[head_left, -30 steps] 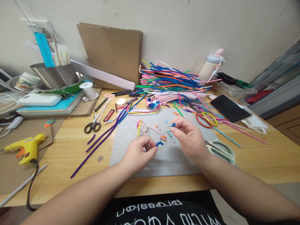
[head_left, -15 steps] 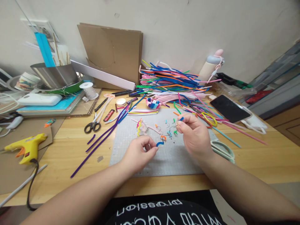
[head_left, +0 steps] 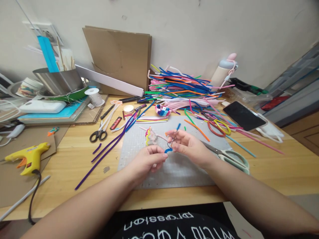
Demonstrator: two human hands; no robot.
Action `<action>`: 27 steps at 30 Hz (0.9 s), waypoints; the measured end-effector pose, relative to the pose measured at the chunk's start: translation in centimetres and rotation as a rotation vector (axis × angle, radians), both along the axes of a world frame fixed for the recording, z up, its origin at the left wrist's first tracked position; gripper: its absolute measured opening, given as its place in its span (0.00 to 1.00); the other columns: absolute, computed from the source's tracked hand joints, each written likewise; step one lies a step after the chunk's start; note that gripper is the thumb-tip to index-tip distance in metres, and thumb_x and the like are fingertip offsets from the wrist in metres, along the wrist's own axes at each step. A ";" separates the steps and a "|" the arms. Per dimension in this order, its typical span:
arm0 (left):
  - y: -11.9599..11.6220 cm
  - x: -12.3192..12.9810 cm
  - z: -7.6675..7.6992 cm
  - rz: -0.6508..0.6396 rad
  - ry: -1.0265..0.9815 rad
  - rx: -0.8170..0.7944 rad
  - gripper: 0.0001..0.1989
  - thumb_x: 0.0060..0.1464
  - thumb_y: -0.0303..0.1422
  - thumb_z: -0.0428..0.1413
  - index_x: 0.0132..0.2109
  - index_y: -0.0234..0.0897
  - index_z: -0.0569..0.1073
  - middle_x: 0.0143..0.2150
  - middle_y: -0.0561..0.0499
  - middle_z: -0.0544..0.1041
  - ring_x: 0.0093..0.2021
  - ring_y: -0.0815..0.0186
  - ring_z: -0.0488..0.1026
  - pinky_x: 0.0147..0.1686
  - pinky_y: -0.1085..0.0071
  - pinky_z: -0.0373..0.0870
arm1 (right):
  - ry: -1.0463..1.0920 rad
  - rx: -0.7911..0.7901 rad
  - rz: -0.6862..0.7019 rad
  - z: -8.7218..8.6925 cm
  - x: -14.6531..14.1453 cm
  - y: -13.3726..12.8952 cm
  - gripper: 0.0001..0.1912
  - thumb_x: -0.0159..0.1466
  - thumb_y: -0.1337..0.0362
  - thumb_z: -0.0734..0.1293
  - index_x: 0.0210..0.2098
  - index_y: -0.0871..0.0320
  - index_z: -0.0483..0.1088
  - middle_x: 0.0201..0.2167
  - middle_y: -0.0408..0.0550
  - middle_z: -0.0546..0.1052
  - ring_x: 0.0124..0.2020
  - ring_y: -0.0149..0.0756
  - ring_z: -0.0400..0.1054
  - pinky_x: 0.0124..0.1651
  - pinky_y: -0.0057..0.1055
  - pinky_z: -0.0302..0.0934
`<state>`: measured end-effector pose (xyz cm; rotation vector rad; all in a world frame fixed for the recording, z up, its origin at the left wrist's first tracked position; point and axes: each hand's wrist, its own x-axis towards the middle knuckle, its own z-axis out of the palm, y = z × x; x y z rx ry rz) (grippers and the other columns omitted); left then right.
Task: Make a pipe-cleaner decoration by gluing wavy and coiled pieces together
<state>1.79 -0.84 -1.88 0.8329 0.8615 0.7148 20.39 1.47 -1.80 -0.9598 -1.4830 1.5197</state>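
My left hand (head_left: 149,158) pinches a short, curled blue pipe cleaner (head_left: 168,150) between thumb and fingertips over the grey cutting mat (head_left: 171,176). Close beside it, my right hand (head_left: 190,147) is closed at the fingertips on the same piece. A thin dark strand rises from the curl to those fingers, and a straight blue tip (head_left: 178,126) sticks up above them. Behind my left hand, a pink, yellow and white pipe-cleaner shape (head_left: 150,136) lies on the mat. My right hand hides most of the small coloured scraps there.
Green-handled scissors (head_left: 235,158) lie by my right forearm, black-handled scissors (head_left: 98,134) to the left. A big pile of pipe cleaners (head_left: 184,84) sits at the back. Purple pipe cleaners (head_left: 107,149), a yellow glue gun (head_left: 32,156) and a phone (head_left: 244,115) are around the mat.
My right hand has moved left and slightly down, close to my left hand. The blue tip it holds has moved left too. My left hand stays nearly in place.
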 end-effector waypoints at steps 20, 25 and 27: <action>0.3 0.1 -0.7 0.074 0.250 0.231 0.12 0.42 0.37 0.63 0.28 0.35 0.69 0.20 0.57 0.68 0.20 0.74 0.59 0.22 0.75 0.53 | -0.178 -0.017 -0.068 -0.3 -1.2 -0.7 0.13 0.53 0.56 0.71 0.28 0.59 0.69 0.21 0.40 0.69 0.22 0.28 0.61 0.27 0.27 0.57; 0.1 0.1 -0.9 0.094 0.449 0.453 0.08 0.46 0.36 0.59 0.29 0.34 0.71 0.24 0.54 0.70 0.25 0.70 0.63 0.28 0.72 0.59 | -0.196 -0.020 -0.063 -0.5 -1.4 -0.9 0.13 0.54 0.55 0.71 0.28 0.59 0.69 0.22 0.41 0.69 0.22 0.28 0.61 0.26 0.28 0.56; -0.1 0.2 -0.9 0.094 0.481 0.491 0.08 0.47 0.35 0.58 0.29 0.34 0.71 0.24 0.53 0.70 0.25 0.69 0.63 0.28 0.71 0.59 | -0.201 -0.015 -0.056 -0.6 -1.4 -0.9 0.13 0.54 0.55 0.70 0.28 0.59 0.69 0.22 0.41 0.69 0.22 0.28 0.61 0.26 0.27 0.56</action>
